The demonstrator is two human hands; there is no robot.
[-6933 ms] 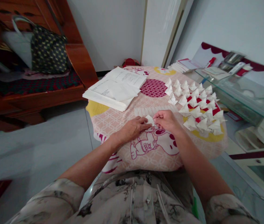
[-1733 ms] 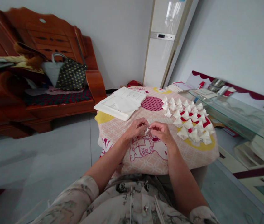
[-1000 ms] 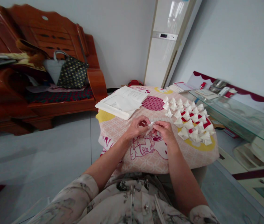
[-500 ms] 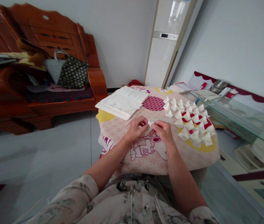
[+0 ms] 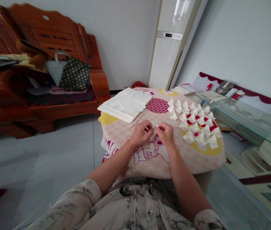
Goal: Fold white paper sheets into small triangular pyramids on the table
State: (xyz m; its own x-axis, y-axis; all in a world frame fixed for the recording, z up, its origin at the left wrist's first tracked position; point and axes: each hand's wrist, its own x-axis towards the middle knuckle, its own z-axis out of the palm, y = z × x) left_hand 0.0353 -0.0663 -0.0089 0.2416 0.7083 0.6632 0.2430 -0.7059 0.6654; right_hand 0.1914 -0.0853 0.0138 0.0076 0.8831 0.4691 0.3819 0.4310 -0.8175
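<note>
My left hand (image 5: 142, 133) and my right hand (image 5: 165, 134) meet above the patterned tablecloth (image 5: 123, 134), fingers pinched close together. Between their fingertips is a small piece of white folded paper (image 5: 156, 126), mostly hidden by the fingers. Several pointed folded paper pieces (image 5: 195, 127) stand in rows to the right of my right hand. Beyond my left hand lies a stack of paper sheets (image 5: 116, 108), printed in places, with a smaller blank sheet on top.
A glass shelf (image 5: 245, 118) with small items runs along the right, close to the table. More papers (image 5: 185, 88) lie at the far right corner. At the left stands a wooden sofa (image 5: 53, 35) holding bags (image 5: 75, 75). A tall white cabinet-shaped unit (image 5: 165, 57) rises behind the table.
My fingers have shifted slightly around the small paper, and less of it shows now. The stack and the rows of folded pieces stay as they were.
</note>
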